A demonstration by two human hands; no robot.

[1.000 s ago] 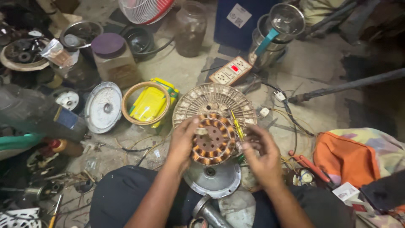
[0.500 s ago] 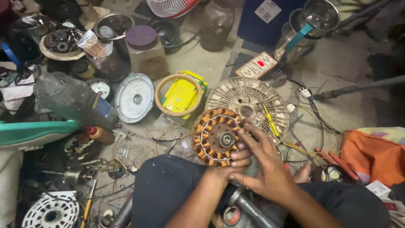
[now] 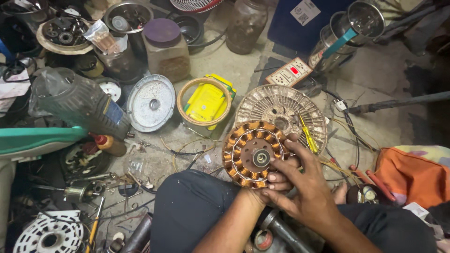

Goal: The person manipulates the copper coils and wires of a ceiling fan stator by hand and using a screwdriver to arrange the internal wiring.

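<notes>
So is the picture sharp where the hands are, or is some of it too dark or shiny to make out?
In the head view the copper-wound stator and both hands, left hand and right hand, are lit evenly and look sharp; the steel vessel at the top right throws a bright glare; the far right edge and the upper left corner sink into shadow, and the edges bow slightly from the wide lens.

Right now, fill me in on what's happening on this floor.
A person sits on the floor holding a round copper-wound stator over their lap with both hands. The right hand lies across its right side, fingers on the windings; the left hand grips its lower edge and is mostly hidden beneath the right. Just behind sits a round ribbed metal cover with a yellow screwdriver lying on it. A yellow tape roll and a grey disc cover lie to the left.
</notes>
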